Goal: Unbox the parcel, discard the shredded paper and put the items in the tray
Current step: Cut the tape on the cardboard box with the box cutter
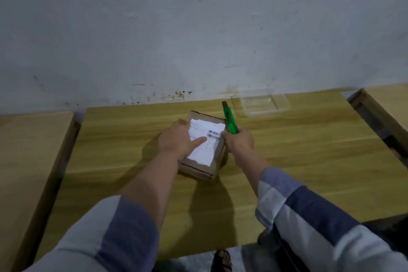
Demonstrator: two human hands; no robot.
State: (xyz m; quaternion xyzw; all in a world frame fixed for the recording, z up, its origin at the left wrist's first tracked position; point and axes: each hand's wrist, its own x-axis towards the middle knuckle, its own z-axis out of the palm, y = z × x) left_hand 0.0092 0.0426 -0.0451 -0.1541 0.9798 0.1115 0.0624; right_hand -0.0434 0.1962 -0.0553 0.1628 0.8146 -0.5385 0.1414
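1. Three steps make up the job, and by the look of things none is finished: the parcel [202,147] appears sealed, so opening it comes first.
2. The parcel, a small brown cardboard box with a white shipping label [204,141] on top, lies flat on the wooden table [309,157], and I take it as the landmark for everything else.
3. No shredded paper and no items are in sight; whatever the parcel holds is hidden inside, so discarding and sorting are, I judge, wholly ahead.
4. The clear plastic tray [263,105] sits beyond the parcel and off to its right, near the wall, apart from it, and seems to hold nothing yet.
5. The left hand [180,139] rests on the parcel's top at its left side, fingers stretched flat with the forefinger lying across the label, pressing down rather than gripping.
6. The right hand [239,141] is just at the parcel's right edge, fingers wrapped around the handle of a green utility knife [230,120].
7. The knife points up and away, its tip above the parcel's far right corner and not touching the cardboard.
8. The next move, I judge, is bringing the blade down to a taped seam while the left hand steadies the parcel.
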